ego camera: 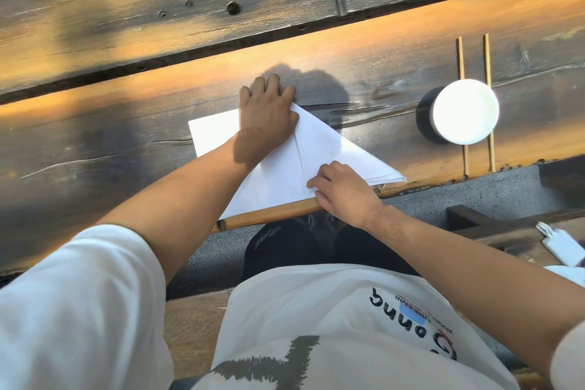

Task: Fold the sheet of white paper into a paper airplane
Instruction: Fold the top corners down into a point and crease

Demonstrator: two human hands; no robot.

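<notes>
The sheet of white paper lies on the wooden table near its front edge, partly folded, with a triangular flap turned over on its right half and a crease running down the middle. My left hand presses flat on the paper's far edge, fingers spread over onto the wood. My right hand rests on the near right part of the fold, fingers pressing the paper down at the table's edge. The paper's left corner lies flat and uncovered.
A round white lid or cup on a dark base stands right of the paper, across two thin wooden sticks. The table's front edge runs under the paper. A white tag lies on a bench at right.
</notes>
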